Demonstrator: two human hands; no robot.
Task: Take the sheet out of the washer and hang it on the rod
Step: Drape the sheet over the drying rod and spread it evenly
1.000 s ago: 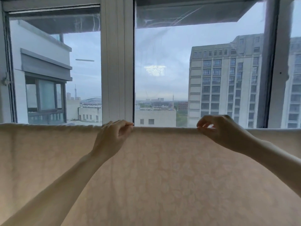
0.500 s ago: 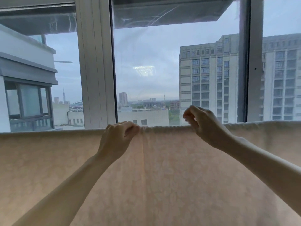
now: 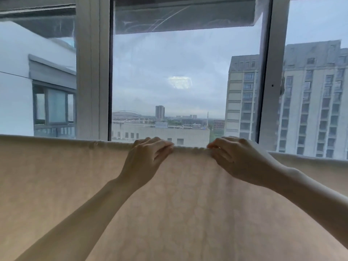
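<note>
Both hands close in along the top fold, now near each other at the middle.
Left hand (image 3: 146,161) and right hand (image 3: 238,160) pinch the cream sheet (image 3: 178,213) draped over the hidden rod before the window (image 3: 184,81); an uneven tug could bunch it or slide it off.
</note>
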